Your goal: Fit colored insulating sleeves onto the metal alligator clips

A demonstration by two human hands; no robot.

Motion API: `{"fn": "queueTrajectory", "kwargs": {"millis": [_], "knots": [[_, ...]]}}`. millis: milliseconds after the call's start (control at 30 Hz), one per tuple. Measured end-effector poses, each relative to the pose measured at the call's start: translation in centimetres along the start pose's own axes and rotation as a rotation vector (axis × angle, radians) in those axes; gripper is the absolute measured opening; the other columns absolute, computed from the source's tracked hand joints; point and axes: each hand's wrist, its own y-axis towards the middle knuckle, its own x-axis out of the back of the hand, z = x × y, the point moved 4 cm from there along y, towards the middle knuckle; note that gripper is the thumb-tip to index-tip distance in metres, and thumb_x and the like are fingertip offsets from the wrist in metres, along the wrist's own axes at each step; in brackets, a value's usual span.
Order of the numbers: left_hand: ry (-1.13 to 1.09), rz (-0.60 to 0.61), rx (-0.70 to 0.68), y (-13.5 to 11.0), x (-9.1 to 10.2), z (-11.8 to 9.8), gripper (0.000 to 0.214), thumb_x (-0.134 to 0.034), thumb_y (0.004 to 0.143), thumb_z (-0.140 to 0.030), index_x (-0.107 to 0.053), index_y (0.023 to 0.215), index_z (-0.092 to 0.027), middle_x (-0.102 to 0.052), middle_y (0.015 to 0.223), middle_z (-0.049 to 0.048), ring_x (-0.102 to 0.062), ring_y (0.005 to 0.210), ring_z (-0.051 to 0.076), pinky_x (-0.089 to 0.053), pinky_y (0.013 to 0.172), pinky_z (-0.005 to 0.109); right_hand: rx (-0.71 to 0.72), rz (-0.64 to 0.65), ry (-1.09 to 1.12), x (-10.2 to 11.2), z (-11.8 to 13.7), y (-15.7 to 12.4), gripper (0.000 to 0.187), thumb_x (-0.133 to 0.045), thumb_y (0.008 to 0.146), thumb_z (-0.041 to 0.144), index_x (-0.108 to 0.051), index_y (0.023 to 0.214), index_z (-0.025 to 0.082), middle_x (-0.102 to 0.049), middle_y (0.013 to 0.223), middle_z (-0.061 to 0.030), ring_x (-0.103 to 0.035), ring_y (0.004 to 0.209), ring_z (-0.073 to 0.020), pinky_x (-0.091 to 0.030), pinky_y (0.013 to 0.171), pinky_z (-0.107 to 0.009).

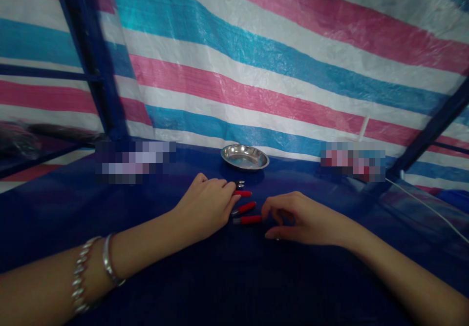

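My left hand [212, 201] rests on the blue table with its fingers curled down. By its fingertips lies a short red pen-like stick [245, 193], partly hidden under the fingers. Just beyond it, black pieces with silver tips [240, 184] stick out past the knuckles. Nearer to me are a slanted red stick [247, 208] with a clear or silvery end and another red stick [251, 219] lying almost level. My right hand [289, 218] is at the right end of that nearest stick, fingers bent and thumb apart from them. Whether it touches the stick is unclear.
A shiny round metal dish [245, 158] stands at the table's back. Blurred-out items lie at the back left [135, 162] and back right [353, 161]. A striped plastic sheet [256, 87] hangs behind, between blue posts. A white cable [427, 204] runs along the right.
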Motion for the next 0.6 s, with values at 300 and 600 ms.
{"fn": "queueTrajectory", "kwargs": {"millis": [300,600], "knots": [[-0.026,0.031,0.003,-0.12,-0.02,0.00,0.027,-0.030,0.086,-0.027,-0.054,0.082,-0.014,-0.058,0.077,0.0065,-0.052,0.068,0.019,-0.028,0.063,0.034,0.025,0.094,-0.005,-0.44,0.04,-0.28,0.022,-0.051,0.070,0.015,-0.057,0.090,0.020,-0.053,0.066,0.0024,-0.045,0.055,-0.0078,-0.031,0.049,-0.018],[-0.017,0.066,-0.002,-0.12,-0.17,-0.04,0.024,-0.031,0.086,-0.027,-0.053,0.088,-0.015,-0.058,0.081,0.0054,-0.052,0.072,0.020,-0.026,0.065,0.035,-0.001,0.022,-0.109,-0.39,-0.56,-0.05,0.023,-0.046,0.070,0.009,-0.056,0.087,0.020,-0.055,0.069,0.0021,-0.047,0.058,-0.0085,-0.033,0.055,-0.020]]}}
